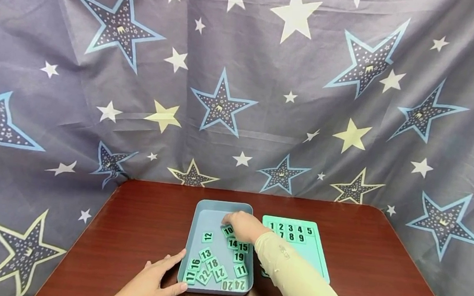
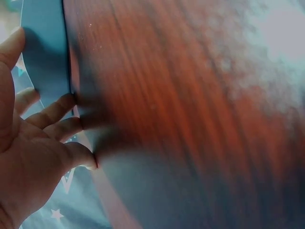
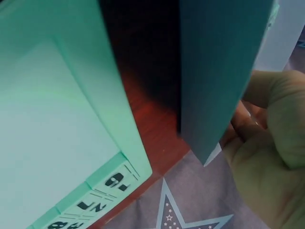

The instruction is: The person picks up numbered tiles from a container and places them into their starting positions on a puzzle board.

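The head view gives me the person's left hand (image 1: 151, 279), fingers spread and loose, touching the left side and near corner of the blue-grey tray (image 1: 211, 218), where number tiles (image 1: 206, 254) lie scattered. The right hand (image 1: 244, 226) dips into the tray beside the tile marked 10 (image 1: 228, 231), though its fingertips are too hidden for me to tell whether they pinch anything. Just right of the tray, a mint-green board (image 1: 312, 259) on the red-brown table (image 1: 147, 220) holds tiles 1 to 5 (image 1: 290, 228) in its far row.
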### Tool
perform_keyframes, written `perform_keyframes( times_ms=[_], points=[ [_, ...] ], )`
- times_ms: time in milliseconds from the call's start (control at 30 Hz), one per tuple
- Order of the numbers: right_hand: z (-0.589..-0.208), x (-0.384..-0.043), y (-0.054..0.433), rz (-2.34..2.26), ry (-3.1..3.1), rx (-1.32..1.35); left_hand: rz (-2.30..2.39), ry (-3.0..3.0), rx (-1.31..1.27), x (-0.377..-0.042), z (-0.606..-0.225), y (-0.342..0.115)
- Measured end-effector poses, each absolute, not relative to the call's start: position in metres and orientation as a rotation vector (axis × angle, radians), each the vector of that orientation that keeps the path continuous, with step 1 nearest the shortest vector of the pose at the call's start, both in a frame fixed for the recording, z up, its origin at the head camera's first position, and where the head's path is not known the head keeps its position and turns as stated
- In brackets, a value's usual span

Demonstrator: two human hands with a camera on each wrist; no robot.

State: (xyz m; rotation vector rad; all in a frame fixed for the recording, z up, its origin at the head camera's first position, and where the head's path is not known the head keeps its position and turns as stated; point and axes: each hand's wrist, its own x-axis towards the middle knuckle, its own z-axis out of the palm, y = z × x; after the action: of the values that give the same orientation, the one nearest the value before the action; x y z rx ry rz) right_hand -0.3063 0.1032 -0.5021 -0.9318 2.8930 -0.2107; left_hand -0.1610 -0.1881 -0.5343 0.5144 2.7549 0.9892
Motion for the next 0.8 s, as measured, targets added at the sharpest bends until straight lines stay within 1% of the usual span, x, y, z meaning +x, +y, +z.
perform_keyframes(
  times_ms=[200, 367, 533, 700, 800],
  points=[
    [-0.504, -0.304, 0.101, -0.183, 2.929, -0.940, 0.987, 2.759, 0.512, -0.161, -0.533, -0.188],
    [-0.506, -0.303, 0.100, -0.193, 2.956, -0.855, 0.977, 2.771, 0.516, -0.160, -0.533, -0.188],
    [-0.506, -0.303, 0.106, -0.313, 3.003, -0.834, 0.986, 2.766, 0.492, -0.161, -0.532, -0.187],
    [-0.487, -0.299, 0.126, -0.572, 3.039, -0.945, 0.994, 2.757, 0.484, -0.160, -0.532, -0.187],
    [-0.472, -0.294, 0.151, -0.648, 3.083, -0.979, 0.998, 2.760, 0.492, -0.161, -0.532, -0.188]
  ],
)
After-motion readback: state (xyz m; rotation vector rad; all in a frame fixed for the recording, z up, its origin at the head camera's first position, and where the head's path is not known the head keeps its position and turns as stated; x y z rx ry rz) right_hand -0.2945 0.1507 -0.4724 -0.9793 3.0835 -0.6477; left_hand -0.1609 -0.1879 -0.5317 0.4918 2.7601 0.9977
